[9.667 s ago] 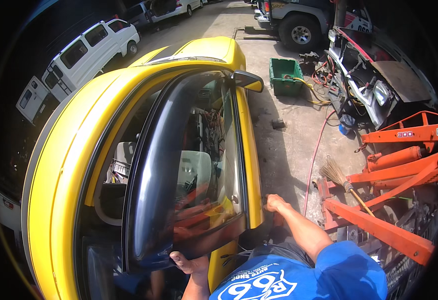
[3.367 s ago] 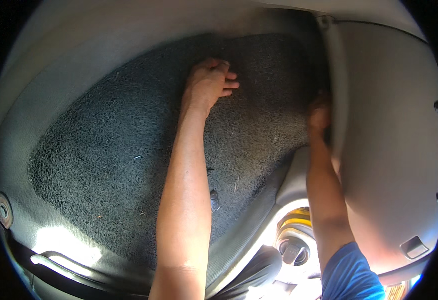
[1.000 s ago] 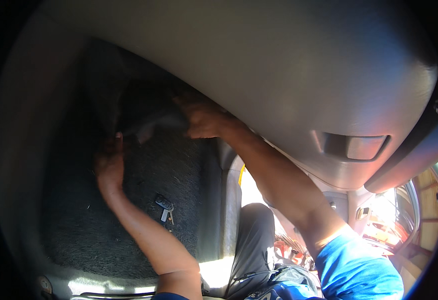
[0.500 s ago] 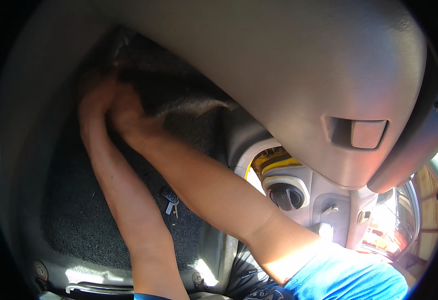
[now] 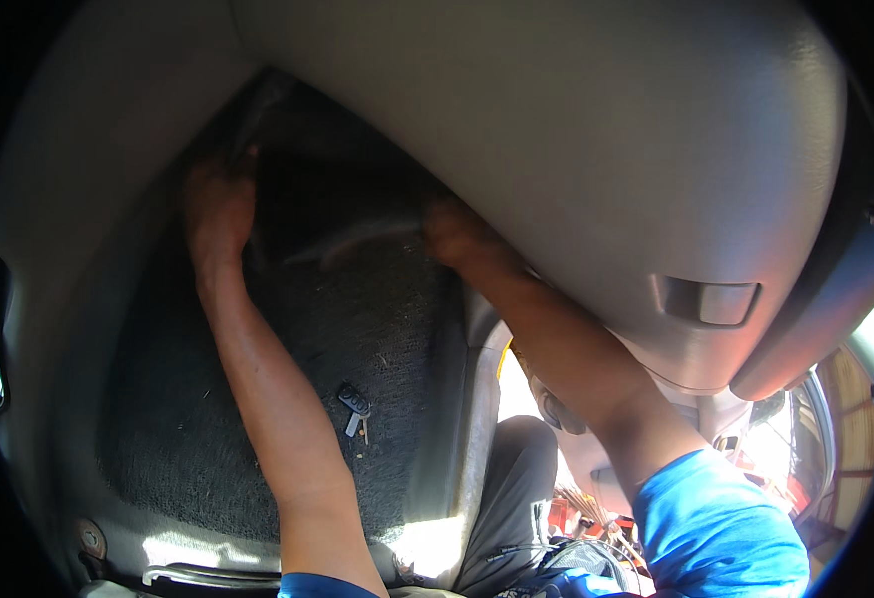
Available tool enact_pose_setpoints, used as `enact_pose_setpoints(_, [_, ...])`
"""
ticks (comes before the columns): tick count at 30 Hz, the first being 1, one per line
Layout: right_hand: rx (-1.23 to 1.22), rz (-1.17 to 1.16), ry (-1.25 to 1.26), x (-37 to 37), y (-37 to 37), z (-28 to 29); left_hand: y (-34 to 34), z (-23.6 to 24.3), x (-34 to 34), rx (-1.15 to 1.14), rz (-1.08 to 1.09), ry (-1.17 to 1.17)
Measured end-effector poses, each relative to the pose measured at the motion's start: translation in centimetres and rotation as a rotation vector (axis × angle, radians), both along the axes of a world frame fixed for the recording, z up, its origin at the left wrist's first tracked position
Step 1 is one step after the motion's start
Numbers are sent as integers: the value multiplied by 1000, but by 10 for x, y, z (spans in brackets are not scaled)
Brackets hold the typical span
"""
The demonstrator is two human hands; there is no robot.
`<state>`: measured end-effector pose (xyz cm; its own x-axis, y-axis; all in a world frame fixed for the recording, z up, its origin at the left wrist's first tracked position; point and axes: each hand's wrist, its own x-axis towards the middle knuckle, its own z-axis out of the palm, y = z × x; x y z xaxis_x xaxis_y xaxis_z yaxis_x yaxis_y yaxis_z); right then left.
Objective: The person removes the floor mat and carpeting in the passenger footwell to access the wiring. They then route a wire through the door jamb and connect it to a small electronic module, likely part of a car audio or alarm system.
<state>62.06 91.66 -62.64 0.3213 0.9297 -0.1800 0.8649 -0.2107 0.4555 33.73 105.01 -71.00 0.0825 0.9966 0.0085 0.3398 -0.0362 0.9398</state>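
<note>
A dark floor carpet [image 5: 288, 359] lines a car footwell, with a raised fold [image 5: 357, 235] across its far part. My left hand [image 5: 221, 204] is closed at the carpet's far left side, its thumb raised; the other fingers are lost in shadow. At the right end of the fold, under the dashboard's lower edge, my right hand [image 5: 452, 231] is closed on the carpet, dim and slightly blurred. A key [image 5: 355, 404] with a black head lies on the carpet between my forearms, a smaller key beside it.
The grey dashboard [image 5: 557, 149] with a latch [image 5: 726, 303] overhangs the footwell at the upper right. A metal bar [image 5: 208, 576] and a bolt [image 5: 91, 538] are at the near edge. To the right is the door opening, with my knee [image 5: 522, 468] beside the sill.
My right hand has moved right, away from my left hand, to the fold's right end. My left hand has shifted slightly right. The view has moved a little, and the keys appear lower.
</note>
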Motion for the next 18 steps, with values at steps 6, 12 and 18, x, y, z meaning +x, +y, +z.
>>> enact_pose_setpoints(6, [-83, 3, 28, 7, -15, -49, -37, 58, 9, 261, 343, 57])
enact_pose_setpoints(12, [-65, 34, 65, 7, -27, -50, -76, 59, 127, 306, -204, -184])
enact_pose_setpoints(18, [-1, 219, -11, -22, -41, -31, -38, -35, 177, 434, -329, 363])
